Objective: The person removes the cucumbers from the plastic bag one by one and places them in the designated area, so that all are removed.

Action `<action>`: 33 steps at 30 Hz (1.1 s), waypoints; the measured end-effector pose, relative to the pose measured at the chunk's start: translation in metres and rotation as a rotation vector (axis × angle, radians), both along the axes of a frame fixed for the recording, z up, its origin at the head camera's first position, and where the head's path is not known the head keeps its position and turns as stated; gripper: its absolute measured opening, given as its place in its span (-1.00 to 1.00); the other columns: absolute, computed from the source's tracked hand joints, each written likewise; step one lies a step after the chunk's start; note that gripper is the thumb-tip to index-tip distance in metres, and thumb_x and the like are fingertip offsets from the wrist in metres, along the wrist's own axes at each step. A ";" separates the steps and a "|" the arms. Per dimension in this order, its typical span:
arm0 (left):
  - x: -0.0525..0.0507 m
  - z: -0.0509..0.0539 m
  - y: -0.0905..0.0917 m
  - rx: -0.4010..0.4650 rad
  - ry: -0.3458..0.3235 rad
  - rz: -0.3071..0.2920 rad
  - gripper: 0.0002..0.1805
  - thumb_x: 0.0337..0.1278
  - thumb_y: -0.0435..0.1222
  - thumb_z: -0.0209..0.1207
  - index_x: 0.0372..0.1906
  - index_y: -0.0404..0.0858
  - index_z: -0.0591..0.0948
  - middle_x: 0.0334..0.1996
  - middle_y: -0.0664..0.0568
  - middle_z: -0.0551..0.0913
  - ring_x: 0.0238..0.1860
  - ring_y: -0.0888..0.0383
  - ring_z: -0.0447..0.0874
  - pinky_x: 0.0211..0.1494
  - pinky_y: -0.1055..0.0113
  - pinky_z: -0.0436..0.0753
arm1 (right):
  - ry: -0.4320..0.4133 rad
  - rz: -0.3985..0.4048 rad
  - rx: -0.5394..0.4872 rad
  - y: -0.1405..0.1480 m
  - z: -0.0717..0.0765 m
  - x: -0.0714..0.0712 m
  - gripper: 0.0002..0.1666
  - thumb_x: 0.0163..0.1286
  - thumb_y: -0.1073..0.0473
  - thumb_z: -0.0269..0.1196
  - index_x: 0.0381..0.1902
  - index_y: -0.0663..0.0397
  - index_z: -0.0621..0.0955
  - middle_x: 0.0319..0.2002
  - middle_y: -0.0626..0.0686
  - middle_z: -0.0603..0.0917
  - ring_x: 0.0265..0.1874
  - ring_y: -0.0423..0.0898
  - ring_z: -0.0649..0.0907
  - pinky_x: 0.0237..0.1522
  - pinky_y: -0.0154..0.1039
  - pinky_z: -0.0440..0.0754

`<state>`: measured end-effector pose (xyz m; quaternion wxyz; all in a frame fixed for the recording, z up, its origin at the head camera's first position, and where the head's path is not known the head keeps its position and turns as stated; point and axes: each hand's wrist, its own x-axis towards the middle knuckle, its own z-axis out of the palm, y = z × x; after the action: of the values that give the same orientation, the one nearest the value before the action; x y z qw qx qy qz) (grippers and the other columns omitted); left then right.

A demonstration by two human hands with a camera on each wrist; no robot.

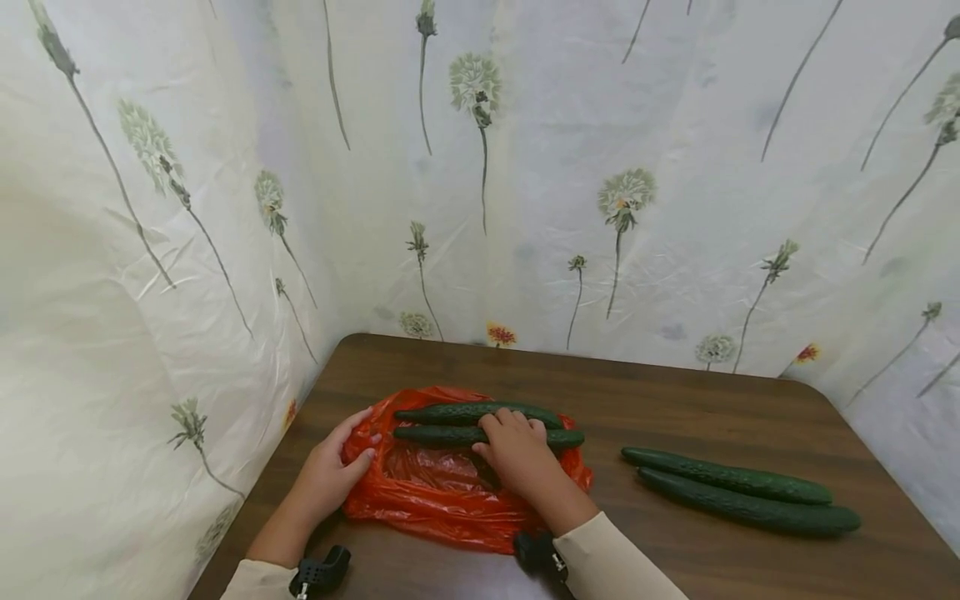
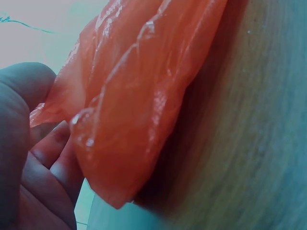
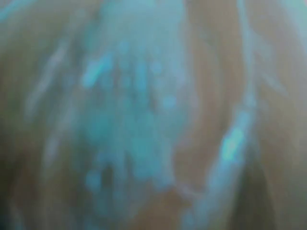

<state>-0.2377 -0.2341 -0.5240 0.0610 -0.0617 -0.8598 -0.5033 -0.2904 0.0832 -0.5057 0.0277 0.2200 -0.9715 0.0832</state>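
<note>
A red plastic bag [image 1: 442,521] lies spread on the table with its mouth facing up. Two dark green cucumbers rest inside it side by side, a far cucumber [image 1: 442,412] and a near cucumber [image 1: 431,435]. My left hand [image 1: 330,471] pinches the bag's left edge between thumb and fingers; the left wrist view shows the thin red film [image 2: 129,110] hanging from that grip. With fingers bent over its top and thumb on the near side, my right hand [image 1: 521,454] grips the near cucumber. The right wrist view is too blurred to read.
On the brown wooden table [image 1: 637,396], two more cucumbers lie to the right of the bag: one farther [image 1: 735,477] and one nearer [image 1: 750,506], close together. A flower-printed curtain [image 1: 540,183] stands behind the table and along its left side.
</note>
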 end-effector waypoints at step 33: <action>0.001 -0.001 0.000 -0.022 -0.002 -0.008 -0.31 0.41 -0.26 0.29 0.56 0.10 0.37 0.39 -0.16 0.55 0.25 -0.12 0.64 0.31 -0.16 0.63 | -0.028 -0.104 -0.073 0.047 0.012 0.022 -0.51 0.54 -0.16 0.26 0.30 -0.12 0.57 0.08 -0.02 0.58 0.01 -0.01 0.49 0.06 0.11 0.37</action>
<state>-0.2368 -0.2341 -0.5250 0.0573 -0.0653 -0.8650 -0.4942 -0.2684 0.1297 -0.4933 0.0266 0.1667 -0.9783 0.1201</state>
